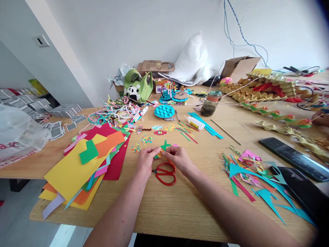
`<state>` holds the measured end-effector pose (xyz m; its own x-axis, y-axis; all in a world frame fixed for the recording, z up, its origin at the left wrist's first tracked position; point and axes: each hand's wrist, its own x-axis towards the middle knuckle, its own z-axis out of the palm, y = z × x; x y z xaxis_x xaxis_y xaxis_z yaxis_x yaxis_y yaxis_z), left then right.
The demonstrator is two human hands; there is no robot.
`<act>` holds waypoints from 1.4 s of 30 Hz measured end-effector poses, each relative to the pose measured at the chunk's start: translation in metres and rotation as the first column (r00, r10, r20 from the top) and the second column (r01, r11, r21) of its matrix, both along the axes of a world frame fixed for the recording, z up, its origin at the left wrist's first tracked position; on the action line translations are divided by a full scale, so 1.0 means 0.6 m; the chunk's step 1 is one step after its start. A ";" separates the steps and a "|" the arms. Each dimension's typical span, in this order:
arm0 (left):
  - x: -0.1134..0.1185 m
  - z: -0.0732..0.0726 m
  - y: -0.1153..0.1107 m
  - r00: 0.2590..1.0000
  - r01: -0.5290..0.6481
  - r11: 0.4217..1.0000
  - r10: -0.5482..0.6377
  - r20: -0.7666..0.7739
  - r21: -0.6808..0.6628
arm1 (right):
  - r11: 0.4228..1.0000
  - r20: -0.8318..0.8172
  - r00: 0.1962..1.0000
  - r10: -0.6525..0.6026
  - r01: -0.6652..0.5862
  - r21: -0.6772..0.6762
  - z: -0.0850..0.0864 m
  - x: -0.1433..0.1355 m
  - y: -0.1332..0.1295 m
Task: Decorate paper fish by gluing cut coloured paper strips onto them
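Observation:
My left hand (149, 158) and my right hand (178, 158) are close together over the middle of the table, fingers pinched on a small orange and yellow paper piece (159, 154) that they mostly cover. Just beyond the fingertips lies a green star-shaped paper (165, 145). Red-handled scissors (166, 174) rest on the wood right below the hands, touched by neither palm as far as I can see. Small paper fish, among them a red one (159, 132) and a yellow one (169, 128), lie farther back, with confetti dots (147, 139) to their left.
Coloured paper sheets (66, 175) are piled at left. Blue offcuts (267, 199) and two phones (295, 156) lie at right. Behind are a glue bottle (195, 122), a glass jar (210, 104), a blue plate (164, 111) and egg cartons (244, 90). A person's hand (321, 118) shows at far right.

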<state>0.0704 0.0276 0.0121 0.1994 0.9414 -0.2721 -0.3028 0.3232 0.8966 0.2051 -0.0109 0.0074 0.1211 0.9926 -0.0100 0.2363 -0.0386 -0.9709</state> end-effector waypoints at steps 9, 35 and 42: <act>-0.002 0.006 -0.004 0.994 0.104 0.994 -0.103 0.047 -0.022 | 0.998 -0.061 0.998 -0.025 0.028 0.048 0.003 0.003 0.001; -0.001 0.004 0.001 0.997 -0.053 0.998 0.052 0.051 0.020 | 0.999 -0.102 0.994 -0.036 0.033 -0.039 0.010 0.002 -0.002; -0.001 0.003 0.001 0.998 -0.042 0.999 0.041 0.053 0.028 | 1.000 -0.107 0.994 -0.019 0.018 -0.011 0.006 0.005 0.002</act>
<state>0.0698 0.0284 0.0137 0.1734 0.9566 -0.2343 -0.3621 0.2832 0.8881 0.2084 -0.0098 0.0111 0.1373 0.9900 -0.0337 0.1299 -0.0517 -0.9902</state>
